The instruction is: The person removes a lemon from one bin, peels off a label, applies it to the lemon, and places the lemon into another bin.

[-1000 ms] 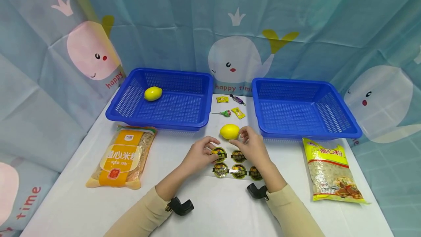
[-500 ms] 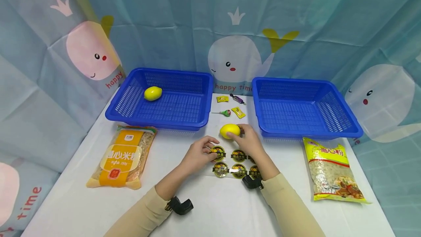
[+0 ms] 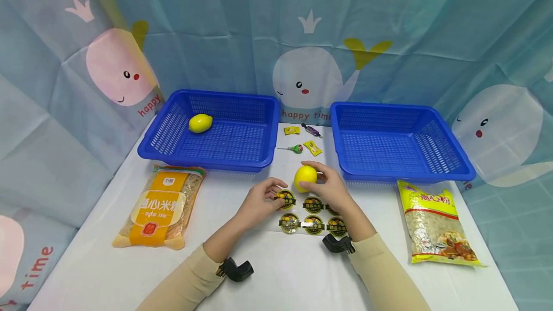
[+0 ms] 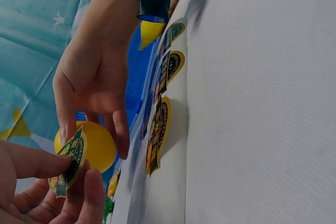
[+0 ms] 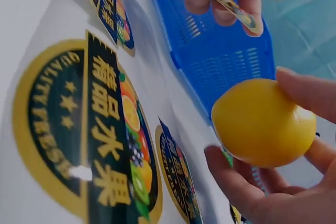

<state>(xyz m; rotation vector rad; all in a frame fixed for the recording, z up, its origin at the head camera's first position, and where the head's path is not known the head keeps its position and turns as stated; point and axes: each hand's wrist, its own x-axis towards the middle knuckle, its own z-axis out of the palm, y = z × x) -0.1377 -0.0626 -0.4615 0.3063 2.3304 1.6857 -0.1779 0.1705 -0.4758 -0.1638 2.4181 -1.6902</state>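
My right hand (image 3: pixel 336 192) holds a yellow lemon (image 3: pixel 305 179) between thumb and fingers, just beyond the sticker sheet. In the right wrist view the lemon (image 5: pixel 262 121) shows its smooth side, with the thumb on one side and fingers around the other. My left hand (image 3: pixel 257 205) pinches a round black-and-gold fruit sticker (image 4: pixel 74 162) by its edge, thumb against fingertip. That sticker stands on edge close to the lemon in the left wrist view. Below the hands lies a clear sheet with several matching stickers (image 3: pixel 313 225), partly covered by my right wrist.
A blue basket (image 3: pixel 207 161) at back left contains another lemon (image 3: pixel 200 123). Another blue basket (image 3: pixel 406 176) stands at back right. Between them lie wrapped candies (image 3: pixel 312 148) and a lollipop (image 3: pixel 297 149). Pasta bags flank them: an orange one (image 3: pixel 162 205) and a yellow one (image 3: pixel 436 224).
My right hand has closed around the lemon, turned it more end-on and shifted it slightly right. The left hand stays nearly in place with its sticker.
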